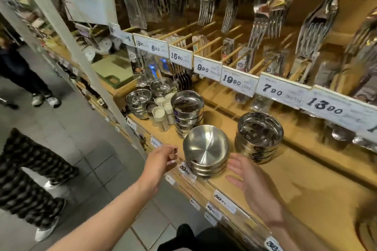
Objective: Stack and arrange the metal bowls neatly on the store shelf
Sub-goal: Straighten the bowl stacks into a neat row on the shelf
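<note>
A short stack of matte metal bowls (206, 151) stands near the front edge of the wooden shelf (306, 189). My left hand (161, 161) hovers just left of that stack, fingers relaxed and holding nothing. My right hand (246, 177) is just right of the stack with its fingers straight, close to the lowest bowl. Behind, a taller stack of shiny bowls (188, 112) stands, and another shiny stack (259, 136) sits to the right. Two more bowl stacks (138, 102) (162, 86) stand further back on the left.
Small white-topped jars (161, 116) are grouped between the bowl stacks. Price tags (238, 81) line a rail above, with packaged forks (263, 18) hanging over it. A white post (85, 57) stands at the shelf's left. People's legs (30, 179) are in the aisle.
</note>
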Available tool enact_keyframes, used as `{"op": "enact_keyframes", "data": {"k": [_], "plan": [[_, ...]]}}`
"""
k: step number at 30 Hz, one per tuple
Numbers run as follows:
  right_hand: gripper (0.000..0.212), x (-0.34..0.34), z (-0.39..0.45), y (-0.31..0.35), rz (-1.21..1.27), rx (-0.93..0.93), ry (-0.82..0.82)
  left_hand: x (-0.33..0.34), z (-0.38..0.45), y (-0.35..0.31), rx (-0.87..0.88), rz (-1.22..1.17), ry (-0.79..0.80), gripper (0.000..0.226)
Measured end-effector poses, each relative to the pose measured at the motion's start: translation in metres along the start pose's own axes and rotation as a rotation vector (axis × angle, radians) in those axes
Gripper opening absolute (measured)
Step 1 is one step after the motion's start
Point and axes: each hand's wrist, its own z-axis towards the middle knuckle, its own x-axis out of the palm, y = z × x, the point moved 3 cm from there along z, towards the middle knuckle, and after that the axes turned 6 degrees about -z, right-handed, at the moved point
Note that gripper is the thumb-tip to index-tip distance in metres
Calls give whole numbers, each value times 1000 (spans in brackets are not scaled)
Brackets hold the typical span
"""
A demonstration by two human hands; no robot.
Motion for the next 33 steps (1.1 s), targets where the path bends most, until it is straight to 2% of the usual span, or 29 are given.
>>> {"op": "enact_keyframes", "data": {"k": [4, 11, 18, 19, 21, 22, 27, 30, 33], "plan": [[23, 27, -4, 15, 28, -10, 50, -14, 13, -8, 4, -64, -26, 16], [33, 60, -7, 18, -7, -33, 78, -27, 48, -6, -21, -80, -2, 14], [22, 139, 21, 13, 130, 90, -1, -38, 117, -17, -13, -18, 141, 31], [28, 151, 25, 12, 154, 84, -22, -41, 129, -20, -22, -16, 171, 35], [68, 174, 36, 9, 204, 33, -54, -44, 151, -27, -25, 20, 278, 43], [77, 186, 41, 7, 209, 24, -71, -44, 161, -31, -15, 48, 341, 43], [49, 220, 89, 4, 299, 21, -362, -33, 196, -53, 61, 124, 554, 43], [50, 232, 108, 7, 283, -32, -465, -18, 204, -60, 29, 49, 690, 43], [54, 238, 122, 0, 152, -125, -570, -8, 206, -60, -40, -44, 747, 45]]}}
